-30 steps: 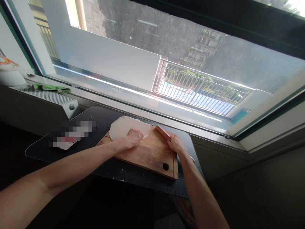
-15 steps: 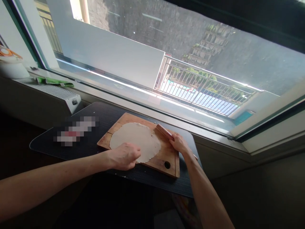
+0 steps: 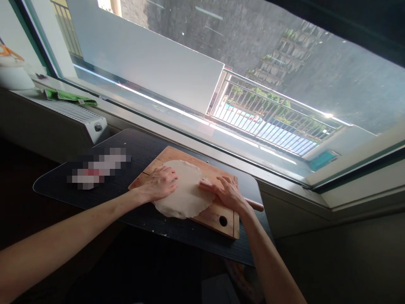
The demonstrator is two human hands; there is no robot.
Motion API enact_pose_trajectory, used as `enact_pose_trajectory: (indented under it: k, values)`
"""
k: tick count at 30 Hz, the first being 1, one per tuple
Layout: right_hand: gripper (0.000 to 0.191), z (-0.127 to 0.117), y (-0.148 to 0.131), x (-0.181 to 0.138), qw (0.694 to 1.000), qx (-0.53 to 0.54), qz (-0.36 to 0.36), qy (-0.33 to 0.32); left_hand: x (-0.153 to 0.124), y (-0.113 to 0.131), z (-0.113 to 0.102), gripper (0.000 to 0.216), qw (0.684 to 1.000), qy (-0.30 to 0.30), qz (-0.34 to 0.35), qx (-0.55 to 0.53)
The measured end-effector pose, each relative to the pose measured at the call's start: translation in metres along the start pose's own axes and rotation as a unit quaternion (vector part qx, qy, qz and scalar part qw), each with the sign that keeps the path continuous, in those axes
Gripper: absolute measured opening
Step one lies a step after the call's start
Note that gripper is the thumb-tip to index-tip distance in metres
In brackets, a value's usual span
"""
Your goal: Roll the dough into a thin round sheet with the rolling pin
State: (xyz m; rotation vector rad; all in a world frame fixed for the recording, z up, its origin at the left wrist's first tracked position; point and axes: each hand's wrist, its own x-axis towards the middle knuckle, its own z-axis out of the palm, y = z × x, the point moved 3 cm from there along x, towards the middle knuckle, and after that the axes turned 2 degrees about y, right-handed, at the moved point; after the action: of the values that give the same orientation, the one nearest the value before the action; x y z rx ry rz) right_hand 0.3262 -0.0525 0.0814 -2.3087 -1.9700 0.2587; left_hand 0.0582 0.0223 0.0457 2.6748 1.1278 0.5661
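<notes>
A thin, pale, roundish sheet of dough (image 3: 186,198) with uneven edges lies on a wooden cutting board (image 3: 228,228). My left hand (image 3: 161,182) rests on the dough's left part, its bent fingers pointing right and slightly apart, and hides the edge beneath it. My right hand (image 3: 230,194) lies over a wooden rolling pin (image 3: 255,205), with some fingers stretched across it. The pin's left end touches the right side of the dough, while its other end sticks out past the board.
The board sits on a dark table (image 3: 142,143) below a large window. A pixelated item (image 3: 98,169) is on the table's left side. Beyond it stand a radiator (image 3: 72,114) with a green cloth (image 3: 69,97) and a white pot (image 3: 14,76).
My left hand has moved from the dough's near edge up and left, its fingers loosening. The rolling pin has come nearer and onto the dough's right edge under my right hand.
</notes>
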Motion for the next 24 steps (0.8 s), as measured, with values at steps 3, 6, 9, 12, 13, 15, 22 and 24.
enact_pose_trajectory:
  k: [3, 6, 9, 12, 13, 15, 22, 24]
  values:
    - [0.045, 0.016, -0.024, 0.016, 0.997, -0.017, 0.03, 0.073, -0.01, -0.013, 0.007, 0.025, 0.999, 0.049, -0.006, -0.004]
    - [0.04, 0.023, -0.036, 0.038, 0.992, -0.049, 0.028, 0.116, -0.017, -0.016, 0.012, 0.028, 0.997, 0.079, -0.013, 0.002]
    - [0.041, 0.017, -0.034, 0.065, 0.993, -0.035, 0.047, 0.099, -0.018, -0.015, 0.014, 0.027, 0.996, 0.086, -0.015, 0.0]
    - [0.042, 0.008, -0.03, 0.082, 0.996, -0.006, 0.069, 0.063, -0.018, -0.015, 0.014, 0.026, 0.994, 0.109, 0.004, -0.008]
    - [0.042, 0.007, -0.031, 0.082, 0.996, 0.001, 0.07, 0.052, -0.019, -0.015, 0.015, 0.026, 0.993, 0.118, 0.01, -0.009]
    - [0.042, 0.011, -0.034, 0.071, 0.998, 0.0, 0.061, 0.035, -0.019, -0.015, 0.016, 0.025, 0.991, 0.131, 0.018, -0.006]
    - [0.049, 0.023, -0.037, 0.047, 0.996, -0.049, 0.044, 0.051, -0.02, -0.011, 0.013, 0.023, 0.991, 0.133, 0.024, 0.003]
    - [0.049, 0.017, -0.033, 0.067, 0.997, -0.03, 0.059, 0.03, -0.02, -0.011, 0.013, 0.023, 0.991, 0.131, 0.026, 0.003]
